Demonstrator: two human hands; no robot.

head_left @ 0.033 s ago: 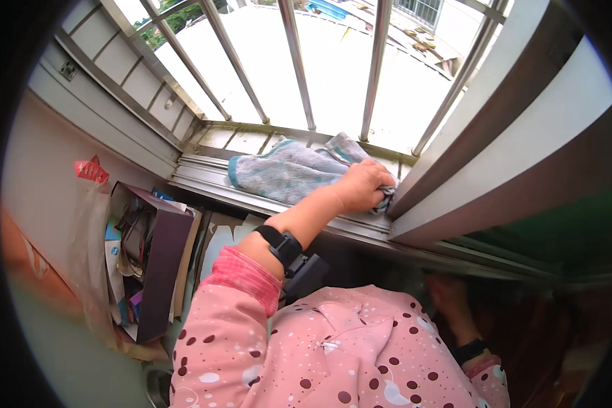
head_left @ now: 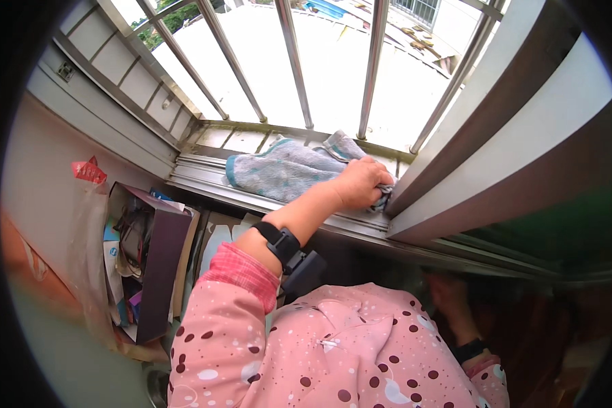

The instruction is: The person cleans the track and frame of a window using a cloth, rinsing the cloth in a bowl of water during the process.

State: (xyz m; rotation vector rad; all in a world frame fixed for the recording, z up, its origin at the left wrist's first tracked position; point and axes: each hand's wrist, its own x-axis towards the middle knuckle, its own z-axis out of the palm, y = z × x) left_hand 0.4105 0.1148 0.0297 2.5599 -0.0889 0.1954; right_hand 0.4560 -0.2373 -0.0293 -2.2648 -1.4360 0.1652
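A grey towel (head_left: pixel 279 166) with a teal edge and teal spots lies crumpled along the metal window track (head_left: pixel 214 178) and over the tiled sill. My left hand (head_left: pixel 366 183) is closed on its right end, fingers curled round a bunched part, close against the edge of the sliding window frame (head_left: pixel 421 197). The fingertips are partly hidden by the back of the hand. Low on the right, in shadow below the track, is my right hand (head_left: pixel 447 294). It is dim and blurred, and its fingers cannot be made out.
Metal bars (head_left: pixel 296 64) stand upright beyond the sill. Below the window at left, a dark box (head_left: pixel 163 272) holds papers and small items, with a clear plastic bag (head_left: pixel 88 238) beside it. Dark green window glass (head_left: pixel 544 231) is at right.
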